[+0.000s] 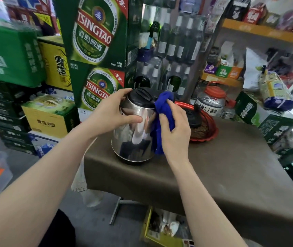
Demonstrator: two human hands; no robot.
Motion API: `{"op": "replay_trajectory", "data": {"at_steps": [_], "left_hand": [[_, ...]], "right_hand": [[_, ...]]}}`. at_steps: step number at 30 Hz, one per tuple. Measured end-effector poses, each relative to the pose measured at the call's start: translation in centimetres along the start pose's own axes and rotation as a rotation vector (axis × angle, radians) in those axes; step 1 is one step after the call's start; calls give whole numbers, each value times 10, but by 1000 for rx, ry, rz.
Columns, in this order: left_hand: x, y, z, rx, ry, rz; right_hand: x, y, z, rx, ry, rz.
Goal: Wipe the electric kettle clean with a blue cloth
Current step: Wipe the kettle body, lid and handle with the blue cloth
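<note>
Far to my left stand stacked green beer cartons (pixel 95 49), well apart from the work and no part of it. Next comes my left hand (pixel 114 114), which steadies the electric kettle (pixel 133 125). Its fingers are spread: the upper ones curl over the edge of the black lid (pixel 141 98), and the thumb lies flat across the steel wall below the rim. Nothing is pinched there; it is a brace, not a grip around the body.

The kettle stands upright at the near left corner of the brown table (pixel 213 166), its long axis vertical, the steel body widening toward the base.

Just right of the kettle is the blue cloth (pixel 162 111), bunched against the right side of the body, near the lid's edge at the top, with a loose tail hanging down toward the base. My right hand (pixel 175 132) is closed on that cloth, fingers pressed together around the bunch and pushing it leftward against the metal. I cannot tell how much of the cloth lies flat on the steel, since my hand hides the contact.

So the kettle lies directly left of my right fingers, touching through the cloth, and the right hand is the 1 doing the wiping. I judge the next stroke should run down along the vertical wall while the left hand holds against the push.

Behind, a red basket (pixel 208 129) sits close to the kettle's right, and a careless elbow could knock it.
</note>
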State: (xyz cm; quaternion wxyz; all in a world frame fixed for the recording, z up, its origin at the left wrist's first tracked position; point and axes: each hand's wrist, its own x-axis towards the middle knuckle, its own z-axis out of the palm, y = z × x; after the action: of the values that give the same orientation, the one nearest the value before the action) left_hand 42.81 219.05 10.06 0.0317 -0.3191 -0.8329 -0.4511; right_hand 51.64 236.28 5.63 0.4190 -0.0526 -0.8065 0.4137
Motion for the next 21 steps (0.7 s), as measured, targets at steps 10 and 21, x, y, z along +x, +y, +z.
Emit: {"op": "replay_trajectory", "data": {"at_steps": [10,21], "left_hand": [[0,-5,0,4,-1,9],[-2,-5,0,-8,25,21]], "right_hand": [[-61,48,8,-103,-141,384],[-37,38,8,0,-142,406]]}}
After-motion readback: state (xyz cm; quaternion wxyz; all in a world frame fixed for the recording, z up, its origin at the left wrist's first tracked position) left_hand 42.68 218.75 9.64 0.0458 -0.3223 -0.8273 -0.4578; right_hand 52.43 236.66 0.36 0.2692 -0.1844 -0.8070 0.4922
